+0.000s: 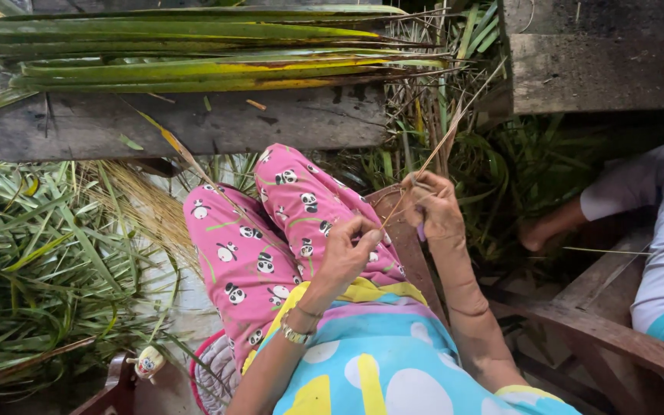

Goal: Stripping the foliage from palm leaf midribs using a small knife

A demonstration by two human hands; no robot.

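A thin, stiff, straw-coloured leaf rib runs slantwise through the middle of the frame, its upper end fraying into a few fine strands just right of centre near the top. The left hand has its grip closed, pinching the lower end of the rib between thumb and fingertips above the lap. The right hand is closed on the rib higher up, with a small purple-handled tool tucked under its fingers. Below lie pink trousers printed with pandas. Across the upper left, a bundle of long, flat green-and-yellow leaves rests on a weathered grey wooden plank. More green leaves pile at the left edge.
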